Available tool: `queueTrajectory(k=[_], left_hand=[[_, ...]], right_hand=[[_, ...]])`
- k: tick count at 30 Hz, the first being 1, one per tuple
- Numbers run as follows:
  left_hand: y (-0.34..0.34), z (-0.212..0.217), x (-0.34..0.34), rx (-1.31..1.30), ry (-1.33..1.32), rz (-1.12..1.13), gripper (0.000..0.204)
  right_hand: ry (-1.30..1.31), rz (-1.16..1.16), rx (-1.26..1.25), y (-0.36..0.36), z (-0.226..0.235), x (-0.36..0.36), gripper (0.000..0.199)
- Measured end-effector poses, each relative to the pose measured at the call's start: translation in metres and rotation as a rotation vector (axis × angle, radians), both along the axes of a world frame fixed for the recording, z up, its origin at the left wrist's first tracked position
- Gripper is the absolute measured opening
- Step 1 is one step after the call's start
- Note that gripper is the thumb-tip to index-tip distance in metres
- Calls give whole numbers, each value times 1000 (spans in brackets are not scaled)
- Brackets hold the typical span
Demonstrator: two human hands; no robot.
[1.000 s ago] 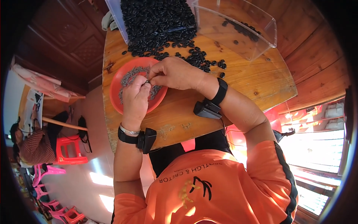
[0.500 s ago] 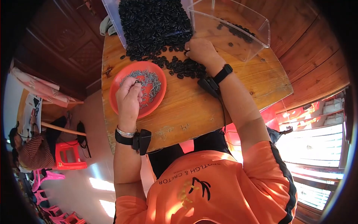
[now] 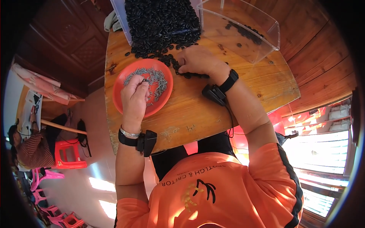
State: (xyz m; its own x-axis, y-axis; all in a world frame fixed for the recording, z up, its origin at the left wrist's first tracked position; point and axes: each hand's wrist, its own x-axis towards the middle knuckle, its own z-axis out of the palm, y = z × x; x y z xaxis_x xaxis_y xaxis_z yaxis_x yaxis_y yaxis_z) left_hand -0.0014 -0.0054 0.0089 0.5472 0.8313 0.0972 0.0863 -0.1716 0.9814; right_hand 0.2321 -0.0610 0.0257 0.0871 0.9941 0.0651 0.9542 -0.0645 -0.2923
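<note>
Your right hand (image 3: pixel 195 60) has moved from the red dish (image 3: pixel 125 106) to pinch black rings (image 3: pixel 163 22) at the table's far edge; left hand (image 3: pixel 135 95) still pinches a small piece.

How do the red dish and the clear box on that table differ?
The red dish is round, shallow and opaque; the clear plastic box is angular, deep-walled and see-through. The dish holds small grey metal pieces; the box holds a few black rings. Both sit on the wooden table.

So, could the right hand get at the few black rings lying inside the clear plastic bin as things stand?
Probably yes. The right hand rests on the black rings heaped on the table, right beside the clear plastic bin, whose top is open and uncovered. It would only have to lift over the bin's near wall.
</note>
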Motion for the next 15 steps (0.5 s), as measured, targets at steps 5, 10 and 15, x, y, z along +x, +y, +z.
queueTrajectory(k=[5, 10, 15], left_hand=[[0, -1, 1, -1, -17, -24, 11], [-2, 2, 1, -15, -11, -7, 11], [-2, 3, 0, -13, -6, -16, 11]], right_hand=[[9, 20, -2, 3, -9, 1, 20], [-5, 50, 67, 5, -15, 4, 23], [47, 75, -29, -2, -6, -3, 25]])
